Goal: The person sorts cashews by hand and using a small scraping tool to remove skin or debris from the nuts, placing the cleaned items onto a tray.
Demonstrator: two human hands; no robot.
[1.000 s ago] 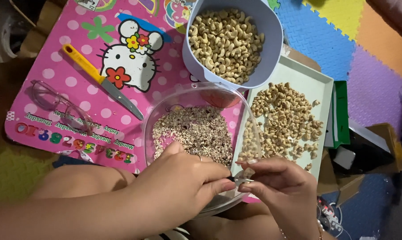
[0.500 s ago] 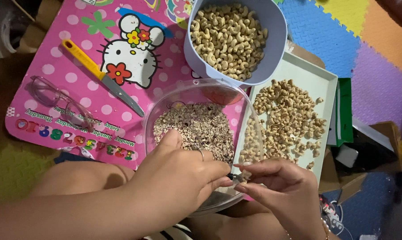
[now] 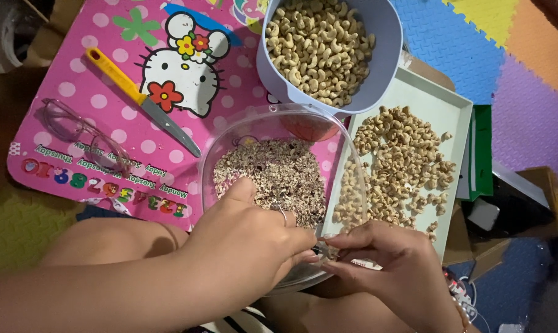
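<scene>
My left hand (image 3: 245, 246) and my right hand (image 3: 387, 265) meet fingertip to fingertip over the near rim of a clear plastic bowl (image 3: 226, 145). Between the fingertips both hands pinch one small cashew nut (image 3: 326, 250), mostly hidden. The clear bowl holds a layer of brownish skin flakes (image 3: 273, 176). To its right a pale rectangular tray (image 3: 442, 111) carries many unpeeled cashews (image 3: 402, 166). Behind the bowl stands a lavender bowl (image 3: 384, 37) full of pale peeled cashews (image 3: 319, 46).
A pink dotted mat (image 3: 75, 86) with a cartoon cat lies under the bowls. A yellow-handled knife (image 3: 140, 102) and pink-framed glasses (image 3: 85, 135) rest on it at the left. Coloured foam floor tiles (image 3: 476, 37) lie at the back right, boxes (image 3: 507, 197) at the right.
The view has shifted slightly. Both hands stay together at the bowl's near rim, fingers working the nut; the right fingers have closed in a little toward the left.
</scene>
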